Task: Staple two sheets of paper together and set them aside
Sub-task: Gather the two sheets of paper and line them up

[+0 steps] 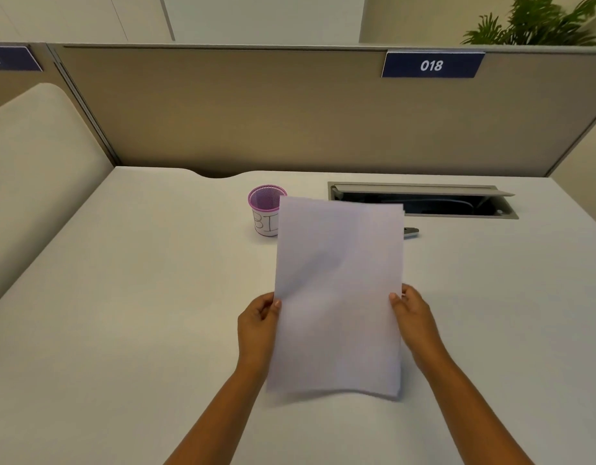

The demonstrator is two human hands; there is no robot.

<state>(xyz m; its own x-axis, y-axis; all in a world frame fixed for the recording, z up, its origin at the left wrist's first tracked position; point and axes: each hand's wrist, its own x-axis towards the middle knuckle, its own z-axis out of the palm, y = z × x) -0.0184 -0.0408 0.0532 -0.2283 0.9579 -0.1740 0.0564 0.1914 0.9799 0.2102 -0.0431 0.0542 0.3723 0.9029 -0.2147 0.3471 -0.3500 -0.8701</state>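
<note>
Holding the sheets of paper (338, 293) upright above the middle of the tabletop (122, 297), you have your left hand (258, 322) pinching their left edge and your right hand (414, 317) pinching their right edge, each thumb on the face that looks toward you and the other fingers hidden behind. The stack shows as one pale face, with a sliver of a second edge at its top right corner; its bottom edge bows slightly and hangs clear of the tabletop. Behind the paper's top left corner stands a purple mesh cup (265, 209) with a white label, partly covered. Just beyond the paper's right edge a small grey object (411, 232) lies on the tabletop; too little of it shows to name it. Farther back, toward the far right edge, a cable tray (424, 199) sits open with its lid raised. A blue tag reading 018 (431, 64) hangs on the partition (223, 109) along the far edge.
</note>
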